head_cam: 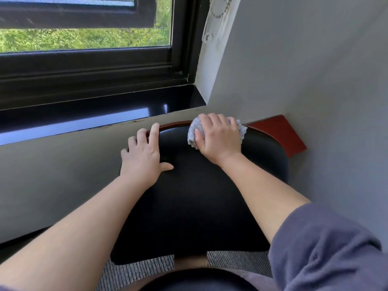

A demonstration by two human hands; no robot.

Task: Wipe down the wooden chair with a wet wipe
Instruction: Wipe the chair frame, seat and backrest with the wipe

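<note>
The chair [197,206] has a black padded seat and back, with a dark reddish wooden top rail [174,124] curving along its far edge against the wall. My right hand [218,139] is shut on a crumpled white wet wipe [196,129] and presses it onto the top rail right of centre. My left hand [144,156] lies flat with fingers spread on the black padding at the left; its fingertips reach the rail's left end. Both bare forearms stretch over the chair.
A black window sill [105,114] and dark window frame run just beyond the chair. A grey wall [315,80] closes in on the right, with a red-brown panel [281,133] in the corner. Grey ribbed carpet [134,274] shows below.
</note>
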